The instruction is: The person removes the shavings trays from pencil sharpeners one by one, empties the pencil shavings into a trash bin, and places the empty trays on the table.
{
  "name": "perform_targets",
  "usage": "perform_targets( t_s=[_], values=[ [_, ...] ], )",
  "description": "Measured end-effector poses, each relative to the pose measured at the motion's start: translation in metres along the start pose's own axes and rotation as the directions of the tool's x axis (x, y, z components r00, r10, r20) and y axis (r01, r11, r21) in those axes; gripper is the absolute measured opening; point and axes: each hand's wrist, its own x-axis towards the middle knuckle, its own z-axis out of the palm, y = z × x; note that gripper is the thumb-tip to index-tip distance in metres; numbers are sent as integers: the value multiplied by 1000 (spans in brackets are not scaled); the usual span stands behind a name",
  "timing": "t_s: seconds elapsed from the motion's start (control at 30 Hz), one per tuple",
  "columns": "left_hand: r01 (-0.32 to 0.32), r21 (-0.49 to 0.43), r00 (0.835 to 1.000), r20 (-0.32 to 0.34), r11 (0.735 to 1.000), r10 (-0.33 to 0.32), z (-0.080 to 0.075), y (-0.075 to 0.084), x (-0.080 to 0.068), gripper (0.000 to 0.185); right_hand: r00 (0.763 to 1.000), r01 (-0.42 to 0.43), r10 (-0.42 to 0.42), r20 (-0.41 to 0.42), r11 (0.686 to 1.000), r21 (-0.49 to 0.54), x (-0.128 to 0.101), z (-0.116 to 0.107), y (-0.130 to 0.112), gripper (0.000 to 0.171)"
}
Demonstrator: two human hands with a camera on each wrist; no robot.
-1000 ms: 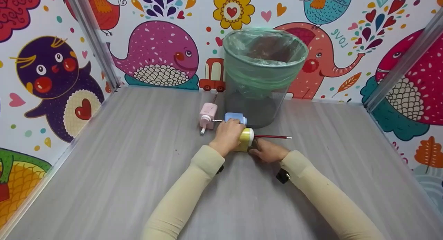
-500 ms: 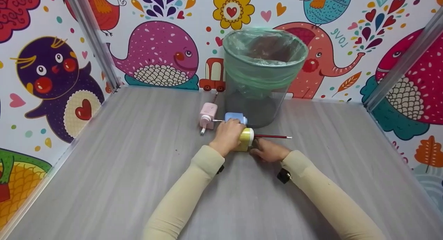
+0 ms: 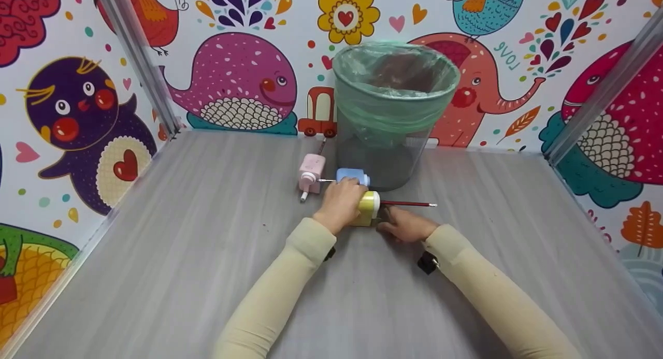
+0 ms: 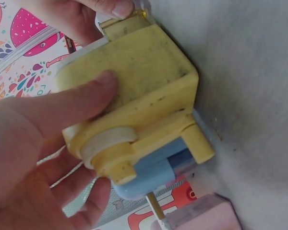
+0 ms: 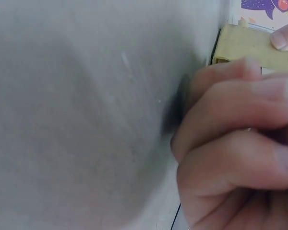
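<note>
Left hand (image 3: 339, 203) clamped over yellow sharpener (image 3: 369, 207), thumb flat on its near side. Right hand (image 3: 404, 224) curled tight against sharpener's right end; what it grasps cannot be told. Sharpener on grey table (image 3: 207, 245), red pencil (image 3: 409, 204) projecting right. Blue sharpener (image 3: 352, 175), pink sharpener (image 3: 312, 172) and lined bin (image 3: 393, 115) just beyond.

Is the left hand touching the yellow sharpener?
Touching. The left wrist view shows the left hand with its thumb pressed flat on the yellow sharpener.

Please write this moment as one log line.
left hand: grips yellow sharpener | right hand: curled at its crank side | red pencil: inserted | bin: behind
</note>
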Motion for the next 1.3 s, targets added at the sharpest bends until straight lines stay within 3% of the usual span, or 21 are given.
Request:
perform_targets(
  t_s=[0.23,0.4,0.73,0.9,1.13,1.3],
  values=[
    [21,-13,1000,17,1000,-21,-3,-4,-2,34,1000,-22,22,-2,999,44,-11,-9,15,43],
    [5,-9,1000,7,1000,-5,-4,-5,-3,34,999,-53,52,13,990,131,-19,-17,25,55],
    [24,-9,999,28,1000,-24,-4,-4,-3,37,995,-90,81,51,974,209,-32,-30,41,51],
    [28,-19,999,44,999,-27,-5,-3,-1,38,994,-101,92,50,973,208,-42,-38,51,35],
    [25,-21,998,64,999,-23,-5,0,1,40,980,-195,198,10,950,243,-49,-49,63,54],
    [41,-35,994,102,999,-37,-3,2,2,41,972,-221,232,-31,952,210,-53,-55,65,51]
  ],
)
